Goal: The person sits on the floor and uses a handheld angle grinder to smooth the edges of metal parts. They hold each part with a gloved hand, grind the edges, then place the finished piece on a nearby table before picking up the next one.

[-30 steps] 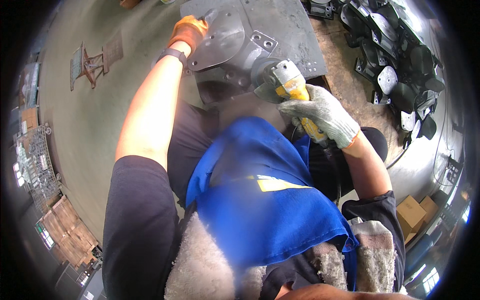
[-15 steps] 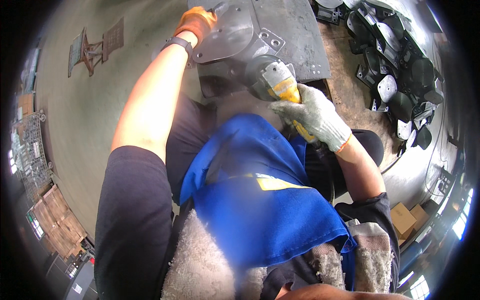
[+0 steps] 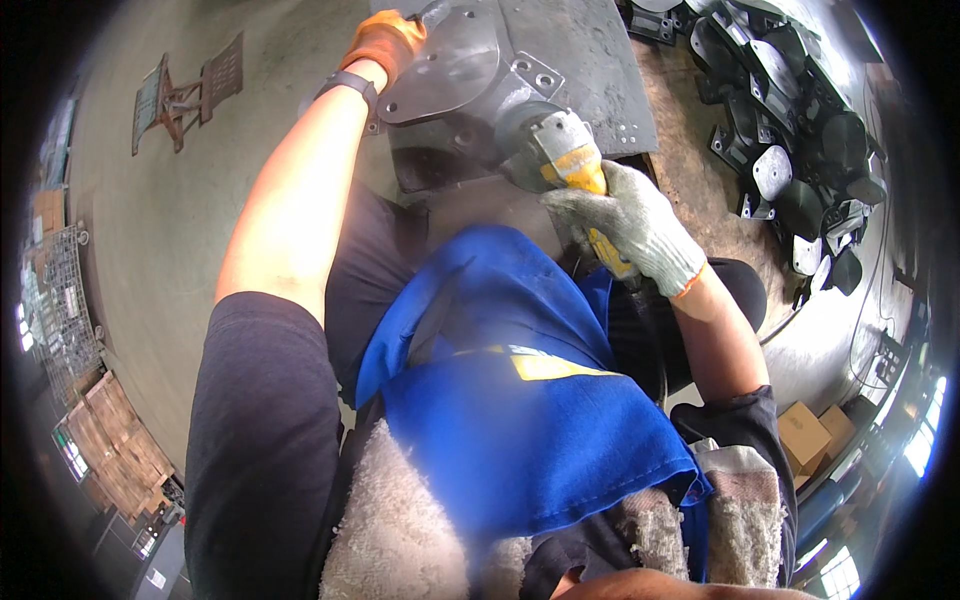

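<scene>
My right hand [image 3: 640,225], in a whitish knitted glove, is wrapped round the yellow and grey body of an angle grinder [image 3: 572,155]. The grinder's disc [image 3: 520,130] is blurred and sits at the near side of a dark metal bracket [image 3: 445,70]; contact between them is hard to make out. This bracket has a rounded flat plate and a lug with two holes, and it lies on a grey steel plate [image 3: 605,80]. At its far left my left hand [image 3: 388,45], in an orange glove, is closed on the bracket's edge, fingertips partly hidden.
Several similar dark metal brackets [image 3: 785,175] are heaped to the right, beside a worn wooden board [image 3: 685,125]. A rusty metal stand [image 3: 185,100] is on the floor at left. Cardboard boxes [image 3: 803,435] are at lower right, a wire cage [image 3: 60,310] and wooden pallet [image 3: 118,440] at far left.
The grinder's head has shifted slightly right and turned a little in my right hand. My left hand and the bracket appear slightly further left; both grips stay the same.
</scene>
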Available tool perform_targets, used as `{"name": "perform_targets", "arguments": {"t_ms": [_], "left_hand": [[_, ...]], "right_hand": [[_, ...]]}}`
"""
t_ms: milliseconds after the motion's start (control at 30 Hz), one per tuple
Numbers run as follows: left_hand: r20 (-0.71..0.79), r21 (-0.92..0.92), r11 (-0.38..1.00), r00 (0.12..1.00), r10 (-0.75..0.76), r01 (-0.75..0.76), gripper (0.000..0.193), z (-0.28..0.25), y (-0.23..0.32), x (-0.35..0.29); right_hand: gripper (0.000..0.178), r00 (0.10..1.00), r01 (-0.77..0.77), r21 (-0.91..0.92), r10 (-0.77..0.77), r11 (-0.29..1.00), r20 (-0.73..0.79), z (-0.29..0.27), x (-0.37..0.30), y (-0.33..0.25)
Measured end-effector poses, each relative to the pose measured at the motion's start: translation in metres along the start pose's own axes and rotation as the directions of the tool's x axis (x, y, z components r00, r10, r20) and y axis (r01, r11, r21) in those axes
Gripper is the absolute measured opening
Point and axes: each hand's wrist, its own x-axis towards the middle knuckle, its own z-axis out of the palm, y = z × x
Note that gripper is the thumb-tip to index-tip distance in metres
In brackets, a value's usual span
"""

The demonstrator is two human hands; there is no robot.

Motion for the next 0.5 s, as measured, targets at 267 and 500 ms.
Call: {"name": "perform_targets", "arguments": {"t_ms": [267,500], "left_hand": [[-0.035,0.063,0.997,0.998,0.047,-0.044,0.052,0.018,-0.015,0.011],[0.07,-0.199,0.973,0.992,-0.108,0.12,0.055,-0.077,0.058,-0.061]], "right_hand": [[0.04,0.998,0.056,0.151,-0.056,0.987,-0.004,0.007,0.013,0.015],[0.043,0.996,0.048,0.219,-0.062,0.974,0.058,-0.001,-0.007,-0.003]]}}
